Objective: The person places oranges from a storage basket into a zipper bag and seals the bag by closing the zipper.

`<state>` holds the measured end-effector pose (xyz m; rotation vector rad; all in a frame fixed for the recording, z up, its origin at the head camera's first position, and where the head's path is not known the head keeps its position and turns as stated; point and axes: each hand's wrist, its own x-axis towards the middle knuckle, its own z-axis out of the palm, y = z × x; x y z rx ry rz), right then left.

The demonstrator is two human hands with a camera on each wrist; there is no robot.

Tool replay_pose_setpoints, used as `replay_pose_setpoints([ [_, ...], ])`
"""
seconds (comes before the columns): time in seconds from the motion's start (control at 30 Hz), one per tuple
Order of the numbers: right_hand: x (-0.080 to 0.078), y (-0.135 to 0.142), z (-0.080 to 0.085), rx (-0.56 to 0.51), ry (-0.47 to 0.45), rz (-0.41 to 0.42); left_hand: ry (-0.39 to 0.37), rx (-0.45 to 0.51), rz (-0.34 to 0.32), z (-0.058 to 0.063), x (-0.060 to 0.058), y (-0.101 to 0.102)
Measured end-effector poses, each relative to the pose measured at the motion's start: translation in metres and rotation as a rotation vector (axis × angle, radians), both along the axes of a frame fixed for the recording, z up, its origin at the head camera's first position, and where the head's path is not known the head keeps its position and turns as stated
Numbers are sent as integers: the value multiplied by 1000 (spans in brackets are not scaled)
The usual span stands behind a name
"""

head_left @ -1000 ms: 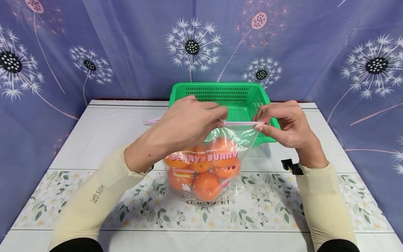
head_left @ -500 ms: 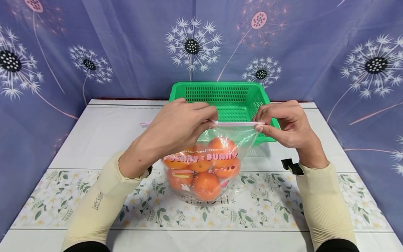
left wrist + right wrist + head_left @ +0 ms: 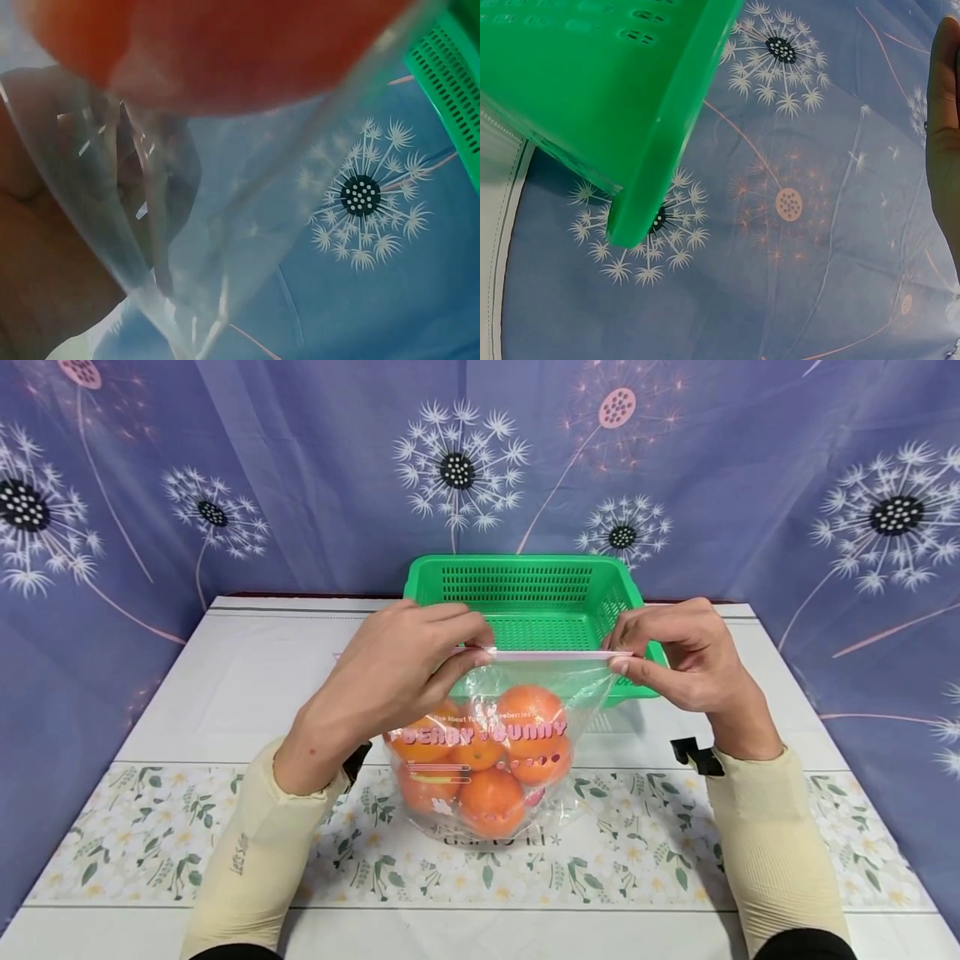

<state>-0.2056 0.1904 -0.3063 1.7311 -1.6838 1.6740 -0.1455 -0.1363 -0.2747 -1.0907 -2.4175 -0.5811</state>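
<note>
A clear zip bag (image 3: 555,681) printed "Berry Bunny" stands upright on the table, holding several oranges (image 3: 491,802). My left hand (image 3: 405,664) pinches the bag's pink zip strip (image 3: 551,655) near its middle, thumb in front and fingers behind. At the strip's right end, my right hand (image 3: 682,656) pinches the corner between thumb and curled fingers. The left wrist view has the clear plastic and a blurred orange (image 3: 225,52) close up, with part of the left hand (image 3: 52,202) behind the plastic. Only an edge of the right hand (image 3: 945,142) shows in the right wrist view.
Right behind the bag stands a green perforated basket (image 3: 517,562), partly hidden by the hands. A white tablecloth with a floral band (image 3: 637,860) covers the table. Purple dandelion-print curtains (image 3: 315,468) enclose the back and sides.
My left hand has slid leftward along the zip strip, from near the right part to about its middle. The right hand keeps its pinch in the same spot, and the bag has barely moved.
</note>
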Motion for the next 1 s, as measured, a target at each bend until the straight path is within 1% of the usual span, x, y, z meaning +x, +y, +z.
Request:
replay_pose_setpoints([
  [0.13,0,1,-1,7,-5,2,-11,27,7,-3,1,-6],
  [0.23,0,1,0,13,-9,6,-19,29,11,-2,2,-10],
  [0.67,0,3,1,9,-16,9,-72,19,-19,3,-1,-24],
  [1.0,0,4,2,3,-23,16,-90,-6,-4,8,0,-35],
])
